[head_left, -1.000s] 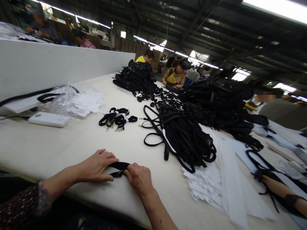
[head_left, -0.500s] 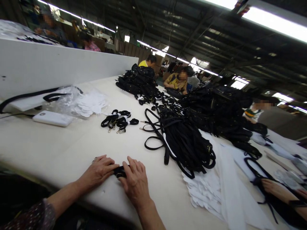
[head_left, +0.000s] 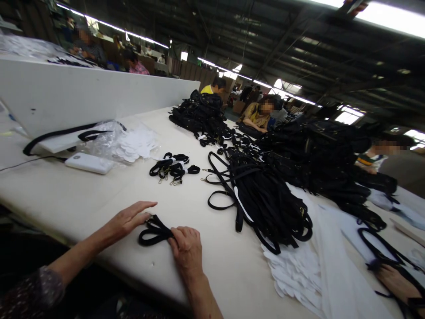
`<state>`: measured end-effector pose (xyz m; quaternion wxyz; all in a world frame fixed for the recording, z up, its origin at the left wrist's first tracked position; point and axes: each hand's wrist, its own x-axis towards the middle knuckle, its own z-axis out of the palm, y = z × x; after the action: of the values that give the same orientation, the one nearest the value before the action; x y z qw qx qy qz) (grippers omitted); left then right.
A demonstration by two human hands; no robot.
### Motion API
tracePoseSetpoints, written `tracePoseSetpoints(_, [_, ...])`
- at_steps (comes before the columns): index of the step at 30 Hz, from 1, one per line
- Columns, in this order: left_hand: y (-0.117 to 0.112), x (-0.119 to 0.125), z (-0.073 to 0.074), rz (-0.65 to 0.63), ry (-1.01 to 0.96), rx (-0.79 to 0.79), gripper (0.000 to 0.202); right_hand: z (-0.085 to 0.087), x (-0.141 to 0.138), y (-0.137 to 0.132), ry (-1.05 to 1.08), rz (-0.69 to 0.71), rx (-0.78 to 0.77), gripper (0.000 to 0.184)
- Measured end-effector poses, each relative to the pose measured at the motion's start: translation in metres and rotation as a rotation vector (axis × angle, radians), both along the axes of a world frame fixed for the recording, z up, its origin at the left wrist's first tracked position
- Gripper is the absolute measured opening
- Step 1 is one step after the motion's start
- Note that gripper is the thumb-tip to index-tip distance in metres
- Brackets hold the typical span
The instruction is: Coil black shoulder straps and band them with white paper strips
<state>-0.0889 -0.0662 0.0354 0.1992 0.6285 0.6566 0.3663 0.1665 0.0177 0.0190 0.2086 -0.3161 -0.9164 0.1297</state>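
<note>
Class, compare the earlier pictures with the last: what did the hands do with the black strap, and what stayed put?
The left hand has lifted off the black strap, fingers spread, and the strap now lies in a loose loop. The right hand stays on its end. The strap bundles stayed put.

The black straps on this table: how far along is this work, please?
Done, it seems: the small banded bundles of strap with metal clips. In hand: one looped black strap under the right hand, beside the open left hand. Left: the large heap of loose black straps, apparently not yet bundled.
</note>
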Motion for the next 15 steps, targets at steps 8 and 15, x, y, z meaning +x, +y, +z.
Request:
tracePoseSetpoints(8, [0.009, 0.049, -0.018, -0.210, 0.386, -0.008, 0.038, -0.005, 0.002, -0.002, -0.011, -0.009, 0.008, 0.021])
tracePoseSetpoints(15, [0.013, 0.057, -0.009, -0.184, 0.456, 0.003, 0.023, -0.006, 0.002, 0.001, -0.052, 0.028, 0.000, 0.026])
